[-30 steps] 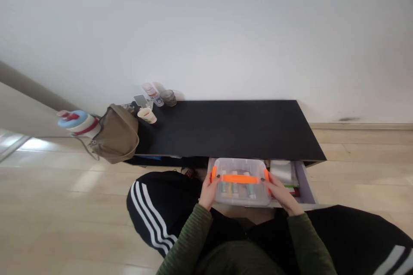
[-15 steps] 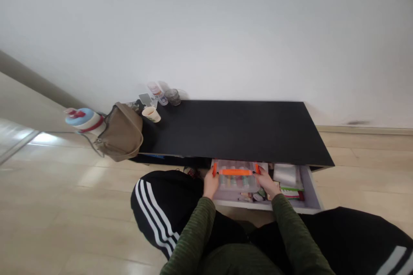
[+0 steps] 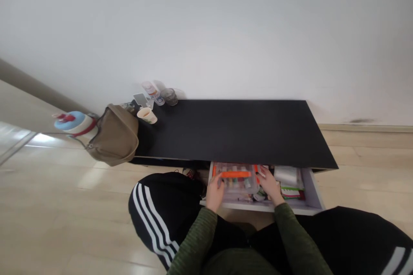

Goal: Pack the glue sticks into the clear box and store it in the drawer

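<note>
A clear plastic case [image 3: 237, 187] with an orange handle and orange side latches sits in the left part of the pulled-out white drawer [image 3: 313, 193]. Small coloured items show blurred through its lid. My left hand [image 3: 214, 193] is at the front left corner of the case, its thumb and fingers apart. At the other side, my right hand [image 3: 270, 185] has its thumb on the right latch and its fingers along the case's edge. Right of that hand lie a translucent white packet [image 3: 285, 175] and a red and green item [image 3: 292, 193].
The drawer belongs to a low black cabinet [image 3: 232, 131] against the wall. On its left end stand a brown bag [image 3: 118, 137], a paper cup [image 3: 147, 115], a dark glass [image 3: 169, 96] and a white bottle [image 3: 154, 93]. A blue-topped bottle [image 3: 75, 124] is beside the bag.
The case has settled lower in the drawer. My left hand has slid off its left latch toward the front corner, and my right hand has shifted slightly right.
</note>
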`<act>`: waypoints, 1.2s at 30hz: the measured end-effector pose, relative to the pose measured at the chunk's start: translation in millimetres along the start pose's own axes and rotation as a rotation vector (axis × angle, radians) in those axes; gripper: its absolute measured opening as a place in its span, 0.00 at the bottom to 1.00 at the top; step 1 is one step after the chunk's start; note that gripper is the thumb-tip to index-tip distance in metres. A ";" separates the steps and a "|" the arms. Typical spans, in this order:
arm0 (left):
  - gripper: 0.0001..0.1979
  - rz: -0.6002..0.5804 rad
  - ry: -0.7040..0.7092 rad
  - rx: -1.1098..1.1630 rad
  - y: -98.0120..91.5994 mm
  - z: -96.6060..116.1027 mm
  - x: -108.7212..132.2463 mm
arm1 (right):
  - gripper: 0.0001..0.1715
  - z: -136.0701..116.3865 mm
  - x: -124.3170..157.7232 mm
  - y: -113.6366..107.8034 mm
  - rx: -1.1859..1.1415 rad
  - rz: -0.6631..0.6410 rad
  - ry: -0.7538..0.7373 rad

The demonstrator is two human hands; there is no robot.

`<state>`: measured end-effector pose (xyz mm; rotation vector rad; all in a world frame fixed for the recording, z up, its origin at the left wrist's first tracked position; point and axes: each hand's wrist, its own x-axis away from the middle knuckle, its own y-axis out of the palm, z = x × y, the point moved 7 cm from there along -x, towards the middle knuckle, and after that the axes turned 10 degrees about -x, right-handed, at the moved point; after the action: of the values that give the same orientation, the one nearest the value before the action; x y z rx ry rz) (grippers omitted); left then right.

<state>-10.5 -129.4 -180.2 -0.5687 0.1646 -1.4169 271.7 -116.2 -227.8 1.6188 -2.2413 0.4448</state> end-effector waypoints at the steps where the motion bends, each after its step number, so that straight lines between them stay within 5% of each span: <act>1: 0.16 -0.051 0.013 0.013 4.1 3.5 11.1 | 0.21 -4.5 6.0 -3.9 0.004 0.000 -0.043; 5: 0.11 -0.385 -0.090 0.058 33.7 3.7 60.7 | 0.16 -10.5 36.7 -5.8 -0.015 -0.138 -0.080; 8: 0.12 -0.487 -0.120 0.003 45.1 5.0 79.6 | 0.16 -1.6 64.1 3.2 0.039 -0.288 0.013; 13: 0.15 -0.463 -0.008 -0.260 44.5 20.7 69.2 | 0.16 5.7 93.4 17.1 0.365 -0.431 0.072; 20: 0.16 -0.406 0.047 -0.307 47.5 33.2 49.6 | 0.17 -27.0 81.7 27.1 0.743 -0.316 -0.133; 26: 0.14 -0.329 0.118 -0.355 53.9 46.0 24.5 | 0.14 -34.0 69.2 33.3 0.657 -0.326 -0.234; 36: 0.21 -0.229 0.323 -0.397 71.8 61.2 -11.3 | 0.28 -36.3 36.1 41.7 0.640 -0.294 -0.518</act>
<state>77.9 -98.4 -163.8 -0.6950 0.6674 -1.7074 224.7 -118.2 -181.4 2.6021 -2.2678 0.7924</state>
